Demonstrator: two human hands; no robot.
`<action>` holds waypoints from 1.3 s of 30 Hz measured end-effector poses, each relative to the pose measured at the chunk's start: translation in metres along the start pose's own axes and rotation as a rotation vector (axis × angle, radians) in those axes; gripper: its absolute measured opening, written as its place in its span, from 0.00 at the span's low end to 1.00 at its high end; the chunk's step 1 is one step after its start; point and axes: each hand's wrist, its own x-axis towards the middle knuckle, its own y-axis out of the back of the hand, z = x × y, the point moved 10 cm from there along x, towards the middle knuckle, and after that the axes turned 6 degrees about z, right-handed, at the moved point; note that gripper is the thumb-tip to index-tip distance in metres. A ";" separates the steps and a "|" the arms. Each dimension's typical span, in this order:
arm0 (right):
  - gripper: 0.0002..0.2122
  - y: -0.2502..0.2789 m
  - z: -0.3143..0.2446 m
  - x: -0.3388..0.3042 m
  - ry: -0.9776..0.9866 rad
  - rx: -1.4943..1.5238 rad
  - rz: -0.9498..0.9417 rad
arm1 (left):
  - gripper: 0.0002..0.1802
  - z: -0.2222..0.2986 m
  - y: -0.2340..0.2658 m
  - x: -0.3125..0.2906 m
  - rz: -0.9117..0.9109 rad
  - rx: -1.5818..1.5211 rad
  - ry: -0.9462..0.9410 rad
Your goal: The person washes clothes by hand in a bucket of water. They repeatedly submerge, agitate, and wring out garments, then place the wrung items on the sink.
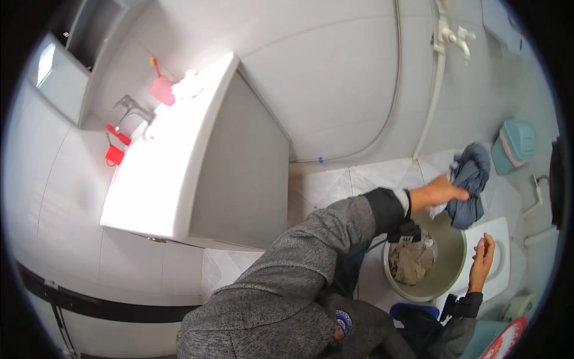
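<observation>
My left hand is closed on a bunched blue-grey garment, holding it up above the far rim of a round beige basin. A whitish piece of cloth hangs beside the garment under my fingers. In the basin lies a crumpled brownish cloth. My right hand is raised beside the basin's right rim, apart from the garment. Its fingers are slightly bent, and I see nothing in them.
A white squat toilet lies right of the basin, with a teal bin beyond. Left stands a white washbasin cabinet with a faucet. A wall tap is at the far right. A blue slipper shows below the basin.
</observation>
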 end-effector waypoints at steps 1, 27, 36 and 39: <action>0.18 0.003 -0.004 0.000 0.053 -0.029 0.004 | 0.48 0.035 0.017 0.008 0.113 0.266 -0.019; 0.18 -0.054 -0.067 -0.079 0.282 -0.153 -0.468 | 0.34 0.486 0.305 -0.324 0.983 1.836 0.524; 0.18 -0.062 -0.061 -0.080 0.292 -0.180 -0.487 | 0.46 0.377 0.388 -0.414 0.892 1.359 0.626; 0.18 -0.067 -0.053 -0.080 0.283 -0.190 -0.505 | 0.55 0.379 0.385 -0.409 0.839 1.389 0.584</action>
